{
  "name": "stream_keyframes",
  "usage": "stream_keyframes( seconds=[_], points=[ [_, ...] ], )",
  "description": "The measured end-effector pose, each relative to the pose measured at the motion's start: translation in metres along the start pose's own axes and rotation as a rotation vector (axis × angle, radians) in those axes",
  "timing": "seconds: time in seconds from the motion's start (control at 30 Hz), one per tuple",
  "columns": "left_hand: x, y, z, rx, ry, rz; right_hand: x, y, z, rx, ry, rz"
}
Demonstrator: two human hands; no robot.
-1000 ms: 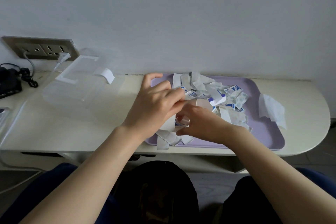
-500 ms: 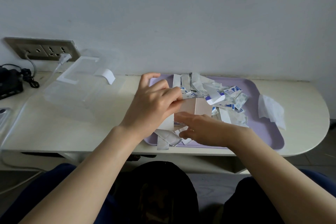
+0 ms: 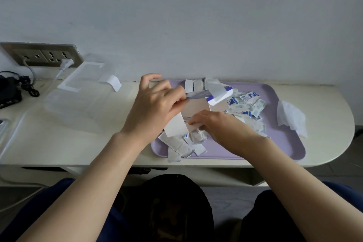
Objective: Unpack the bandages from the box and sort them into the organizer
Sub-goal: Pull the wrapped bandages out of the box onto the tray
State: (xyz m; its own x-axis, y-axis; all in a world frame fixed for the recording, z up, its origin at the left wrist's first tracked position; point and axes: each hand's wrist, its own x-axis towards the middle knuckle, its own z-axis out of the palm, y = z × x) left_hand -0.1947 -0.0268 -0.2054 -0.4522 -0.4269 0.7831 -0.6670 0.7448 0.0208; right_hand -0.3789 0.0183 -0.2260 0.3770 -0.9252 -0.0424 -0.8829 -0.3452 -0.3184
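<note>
A white and blue cardboard bandage box (image 3: 196,107) lies opened out over the lilac tray (image 3: 275,149). My left hand (image 3: 155,108) grips the box's left flap and top edge. My right hand (image 3: 214,124) pinches the box's near edge from the right. Several wrapped bandages (image 3: 247,104) lie heaped on the tray to the right of the box, and more (image 3: 180,146) spill over the tray's near left edge. The clear plastic organizer (image 3: 78,102) stands open on the table to the left, apart from both hands.
A crumpled white tissue (image 3: 292,120) lies on the tray's right rim. A wall socket (image 3: 43,55) with a white plug sits at the back left, with black cables (image 3: 17,88) beneath it. The table's front edge runs just below the tray.
The box has been opened wider and lifted a little, showing its pale inside. My left hand moved up and left with the flap; my right hand shifted to the near edge.
</note>
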Motion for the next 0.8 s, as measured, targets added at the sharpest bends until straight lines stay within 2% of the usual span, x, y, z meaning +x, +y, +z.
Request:
stream_keyframes(
  seconds=[0.27,0.5,0.67,0.8],
  points=[
    [0.0,-0.009,-0.002,0.008,-0.005,0.0,-0.004,0.0,-0.011,0.004,0.143,-0.037],
    [-0.001,-0.011,-0.005,-0.024,-0.016,0.012,-0.011,0.002,-0.027,0.517,0.082,0.161],
    [0.0,-0.01,-0.007,-0.047,-0.008,0.007,-0.015,0.003,-0.027,0.694,0.171,0.17],
    [0.0,-0.008,-0.009,-0.047,0.0,-0.009,-0.017,0.005,-0.03,0.648,0.247,0.141]
  ],
)
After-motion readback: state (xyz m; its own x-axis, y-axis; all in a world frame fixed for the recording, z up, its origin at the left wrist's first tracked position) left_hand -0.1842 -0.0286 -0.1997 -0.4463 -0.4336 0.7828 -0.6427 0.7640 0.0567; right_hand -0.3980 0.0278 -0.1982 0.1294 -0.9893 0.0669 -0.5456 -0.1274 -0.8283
